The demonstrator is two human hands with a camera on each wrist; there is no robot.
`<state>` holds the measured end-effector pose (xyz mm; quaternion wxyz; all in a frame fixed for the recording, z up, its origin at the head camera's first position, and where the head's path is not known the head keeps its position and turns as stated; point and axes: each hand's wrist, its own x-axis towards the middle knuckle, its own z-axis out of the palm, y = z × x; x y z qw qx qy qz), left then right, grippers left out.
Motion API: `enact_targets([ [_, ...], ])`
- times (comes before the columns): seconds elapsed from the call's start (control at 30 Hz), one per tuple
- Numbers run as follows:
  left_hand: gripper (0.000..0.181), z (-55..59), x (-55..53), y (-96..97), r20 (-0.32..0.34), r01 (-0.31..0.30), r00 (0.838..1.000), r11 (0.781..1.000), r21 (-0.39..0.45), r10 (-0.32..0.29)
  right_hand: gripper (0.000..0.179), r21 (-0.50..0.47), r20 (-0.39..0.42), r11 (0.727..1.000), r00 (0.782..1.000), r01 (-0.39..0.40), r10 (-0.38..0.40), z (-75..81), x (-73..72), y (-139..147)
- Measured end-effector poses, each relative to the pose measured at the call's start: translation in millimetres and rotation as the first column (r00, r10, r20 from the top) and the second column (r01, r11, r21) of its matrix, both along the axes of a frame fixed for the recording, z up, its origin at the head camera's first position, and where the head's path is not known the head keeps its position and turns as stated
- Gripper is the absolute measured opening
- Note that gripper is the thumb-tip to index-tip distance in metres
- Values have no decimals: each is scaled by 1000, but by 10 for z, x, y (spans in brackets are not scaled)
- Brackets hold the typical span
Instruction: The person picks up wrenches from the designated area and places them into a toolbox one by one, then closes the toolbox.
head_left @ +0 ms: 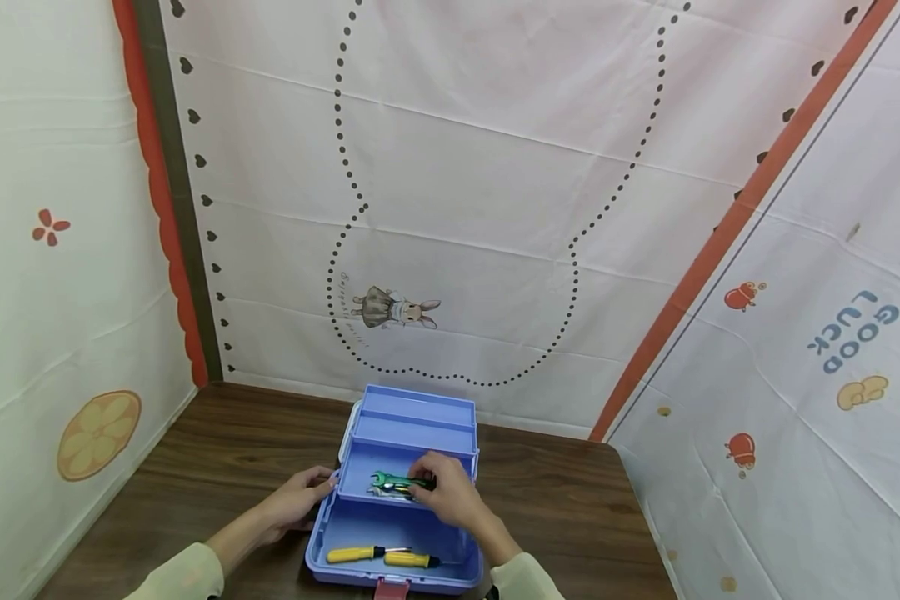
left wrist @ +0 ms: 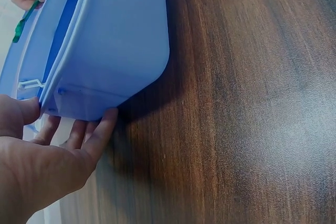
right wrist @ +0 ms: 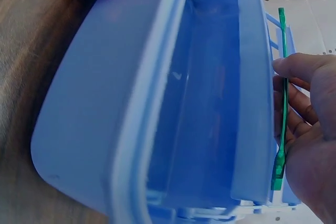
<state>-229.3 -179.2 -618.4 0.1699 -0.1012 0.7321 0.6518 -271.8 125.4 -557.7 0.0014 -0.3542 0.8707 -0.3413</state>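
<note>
A small cloth-walled booth: printed sheets [head_left: 457, 167] line nine, twelve and three o'clock around a wood-grain bench [head_left: 570, 517], bearing a rabbit [head_left: 397, 308], an orange slice [head_left: 99, 435] and "GOOD LUCK" lettering [head_left: 866, 331]; the room beyond is hidden.

- Head: high, facing forward-down over the table [head_left: 562, 500].
- Left wrist: close, beside the blue box [left wrist: 123, 35].
- Right wrist: close, facing into it.
- Both wrist views share box and green wrench [right wrist: 280, 163].
</note>
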Motion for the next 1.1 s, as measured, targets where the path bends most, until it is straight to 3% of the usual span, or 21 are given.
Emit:
enact_targets([
  [0.77, 46, -28, -20, -14, -14, 10, 1000, 1000, -25, -11, 11, -88, 100, 992, 992, 89, -80, -181, 33, -30],
  [1.1, 47, -36, -26, -10, -7, 11, 1000, 1000, -23, -11, 13, -116, 58, 988, 994, 102, -96, -233, 37, -28],
])
